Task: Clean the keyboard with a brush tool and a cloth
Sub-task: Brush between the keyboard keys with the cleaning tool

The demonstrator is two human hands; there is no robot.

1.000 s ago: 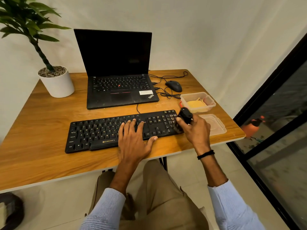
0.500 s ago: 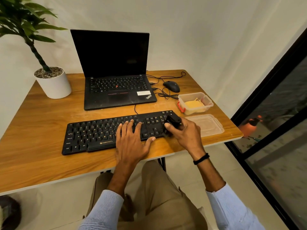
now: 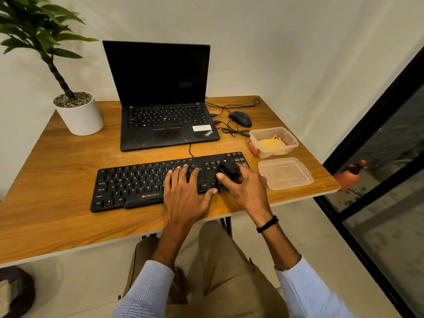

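A black keyboard (image 3: pixel 137 182) lies near the front edge of the wooden desk (image 3: pixel 57 171). My left hand (image 3: pixel 185 193) rests flat on its middle keys, fingers spread, holding it down. My right hand (image 3: pixel 245 189) grips a black brush tool (image 3: pixel 229 169) and presses it onto the keys at the keyboard's right end. The bristles are hidden under the hand. A yellow cloth (image 3: pixel 271 144) lies in a clear plastic box (image 3: pixel 291 138) just behind the keyboard's right end.
The box's clear lid (image 3: pixel 285 174) lies right of the keyboard. Behind stand an open black laptop (image 3: pixel 160 97), a black mouse (image 3: pixel 239 118) with loose cables and a potted plant (image 3: pixel 78 111) at the back left. A dark glass door (image 3: pixel 378 157) borders the right.
My right hand has carried the brush tool from beyond the keyboard's right edge leftward onto the right-hand keys. The left hand has stayed in place on the keys.
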